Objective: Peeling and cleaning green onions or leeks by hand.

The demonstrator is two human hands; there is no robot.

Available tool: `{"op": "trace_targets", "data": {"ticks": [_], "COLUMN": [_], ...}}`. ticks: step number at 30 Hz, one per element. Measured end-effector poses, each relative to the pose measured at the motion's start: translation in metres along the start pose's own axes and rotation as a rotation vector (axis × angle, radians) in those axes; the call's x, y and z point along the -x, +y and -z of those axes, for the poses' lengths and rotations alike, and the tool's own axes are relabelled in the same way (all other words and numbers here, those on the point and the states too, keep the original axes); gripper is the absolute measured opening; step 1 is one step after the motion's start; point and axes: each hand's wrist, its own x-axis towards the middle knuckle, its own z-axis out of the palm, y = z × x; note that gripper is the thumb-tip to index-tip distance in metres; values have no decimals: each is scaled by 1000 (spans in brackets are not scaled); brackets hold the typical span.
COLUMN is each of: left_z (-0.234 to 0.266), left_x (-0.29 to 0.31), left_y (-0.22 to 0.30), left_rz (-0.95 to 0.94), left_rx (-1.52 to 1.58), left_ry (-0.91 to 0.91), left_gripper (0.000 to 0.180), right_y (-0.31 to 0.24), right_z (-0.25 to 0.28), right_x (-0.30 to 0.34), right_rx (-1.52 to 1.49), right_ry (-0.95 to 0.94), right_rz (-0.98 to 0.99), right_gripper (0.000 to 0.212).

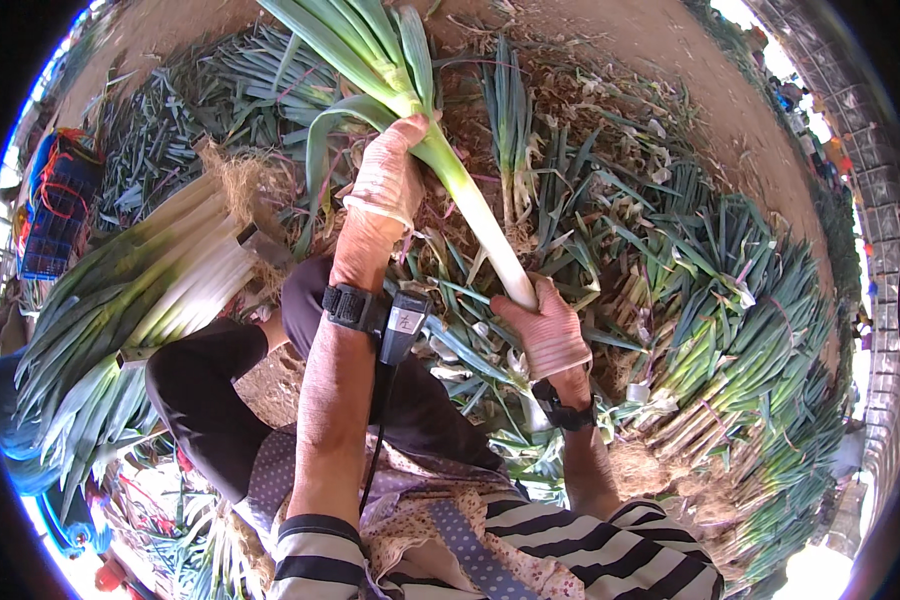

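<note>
A single thick leek (467,197) slants across in front of me, its green leaves up at the top and its white shank running down to the right. My left hand (388,172), in a pale glove, is wrapped round it just below where the leaves fan out. Lower down, my gloved right hand (547,325) closes on the white end, hiding the root tip. One long leaf droops beside my left hand. Loose trimmed leaves (460,345) lie on the ground beneath the leek.
At the left a large stack of leeks (160,260) lies with roots toward me. A wide heap of thinner leeks (730,350) spreads at the right. A small bunch (510,120) lies beyond my hands. A blue wire crate (60,210) stands far left; bare soil (660,50) stretches beyond.
</note>
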Motion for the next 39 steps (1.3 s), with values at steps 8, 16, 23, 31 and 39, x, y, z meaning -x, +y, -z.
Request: {"op": "trace_targets", "data": {"ticks": [8, 16, 23, 31, 39], "left_z": [-6, 5, 8, 5, 51], "left_x": [5, 7, 17, 30, 45], "left_y": [-5, -4, -4, -24, -93], "left_rz": [16, 190, 136, 282, 331], "left_rx": [95, -114, -217, -54, -631], "left_ry": [5, -35, 1, -401, -822], "left_gripper": [31, 30, 22, 21, 31], "right_y": [4, 27, 26, -3, -43], "right_z": [-8, -25, -19, 22, 13], "right_x": [8, 14, 23, 53, 63], "right_rx": [237, 248, 66, -710, -430], "right_ry": [279, 353, 278, -422, -376], "right_rz": [333, 279, 266, -182, -143], "right_gripper": [37, 41, 39, 47, 43]}}
